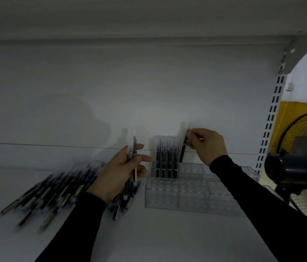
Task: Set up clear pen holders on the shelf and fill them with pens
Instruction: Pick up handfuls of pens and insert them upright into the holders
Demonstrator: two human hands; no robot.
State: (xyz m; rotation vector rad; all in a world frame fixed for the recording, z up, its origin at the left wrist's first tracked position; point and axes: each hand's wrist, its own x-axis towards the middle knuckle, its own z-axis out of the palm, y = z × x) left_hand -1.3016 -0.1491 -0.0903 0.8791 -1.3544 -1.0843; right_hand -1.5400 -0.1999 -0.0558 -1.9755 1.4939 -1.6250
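Two clear pen holders stand on the white shelf: a front one with nothing in its holes, and a rear one with several dark pens upright in its left end. My right hand pinches the top of a single dark pen, held upright over the rear holder beside the standing pens. My left hand grips a small bunch of pens upright, left of the holders. A blurred pile of loose pens lies on the shelf at the left.
The white shelf surface runs to a back wall, with another shelf overhead. A slotted upright stands at the right. Beyond it sits a black fan before a yellow wall.
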